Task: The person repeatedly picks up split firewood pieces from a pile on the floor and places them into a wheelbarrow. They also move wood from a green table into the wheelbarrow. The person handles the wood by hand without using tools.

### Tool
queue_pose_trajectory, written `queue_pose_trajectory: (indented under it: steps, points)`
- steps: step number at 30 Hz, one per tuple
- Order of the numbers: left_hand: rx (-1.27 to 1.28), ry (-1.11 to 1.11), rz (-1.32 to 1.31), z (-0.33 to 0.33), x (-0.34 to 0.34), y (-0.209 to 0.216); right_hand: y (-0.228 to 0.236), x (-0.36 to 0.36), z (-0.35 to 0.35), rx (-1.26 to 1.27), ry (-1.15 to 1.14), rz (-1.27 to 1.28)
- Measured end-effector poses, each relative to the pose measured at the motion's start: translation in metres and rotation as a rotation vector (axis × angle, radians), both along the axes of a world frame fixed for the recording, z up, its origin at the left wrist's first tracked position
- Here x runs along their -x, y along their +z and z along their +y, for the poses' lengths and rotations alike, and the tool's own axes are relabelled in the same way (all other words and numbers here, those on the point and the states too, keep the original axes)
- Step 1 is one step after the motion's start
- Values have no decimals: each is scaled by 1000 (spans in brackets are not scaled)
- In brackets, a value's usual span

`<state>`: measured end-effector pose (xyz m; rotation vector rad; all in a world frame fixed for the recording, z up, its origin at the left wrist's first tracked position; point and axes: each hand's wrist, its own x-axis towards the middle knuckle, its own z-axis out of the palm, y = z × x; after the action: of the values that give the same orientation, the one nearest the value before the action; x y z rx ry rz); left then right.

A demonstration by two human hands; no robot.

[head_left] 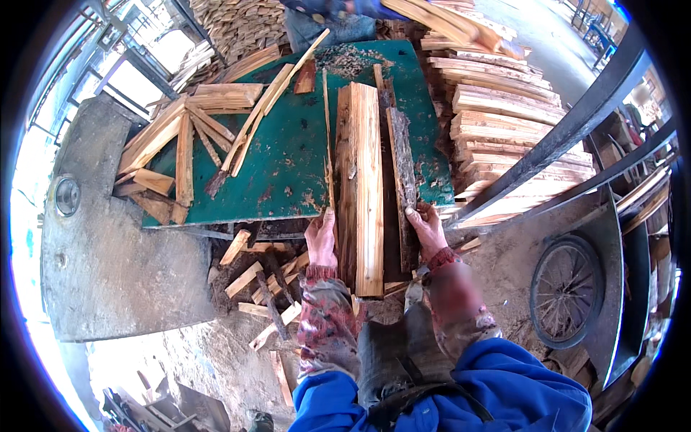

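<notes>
Pinching a strip (328, 144) – left hand (322, 239), fingers closed. Right hand (430, 232) – fingers bent around a slab (402, 158). Beam (370, 187) between both.

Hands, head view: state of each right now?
Left hand: closed, holding the near end of a thin wood strip.
Right hand: closed, holding a bark-covered slat toward its near end.

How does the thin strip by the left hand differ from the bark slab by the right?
The thin strip is very narrow; the bark slab is clearly wider. The strip looks pale; the slab shows a dark, rough face. The strip's far end reaches farther up the green table than the slab's. Both are long wood pieces pointing away from the person.
</notes>
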<state>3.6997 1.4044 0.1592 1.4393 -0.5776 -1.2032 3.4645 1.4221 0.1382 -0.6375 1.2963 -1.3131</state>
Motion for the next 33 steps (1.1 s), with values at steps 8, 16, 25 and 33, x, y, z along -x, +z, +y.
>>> queue_pose_trajectory:
  steps: [8, 16, 25, 33]
  points:
    - [-121, -292, 122, 31, 11, 23, 29, 18, 15, -38, 307, 58]
    - [-120, -272, 613, 92, 17, -56, -6, 50, 42, -84, 490, -93]
    - [-11, -192, 649, 39, 28, -15, 21, 25, 30, 23, 132, -228]
    - [-54, -323, 749, 35, 26, -10, 26, 12, 24, -39, 178, -108]
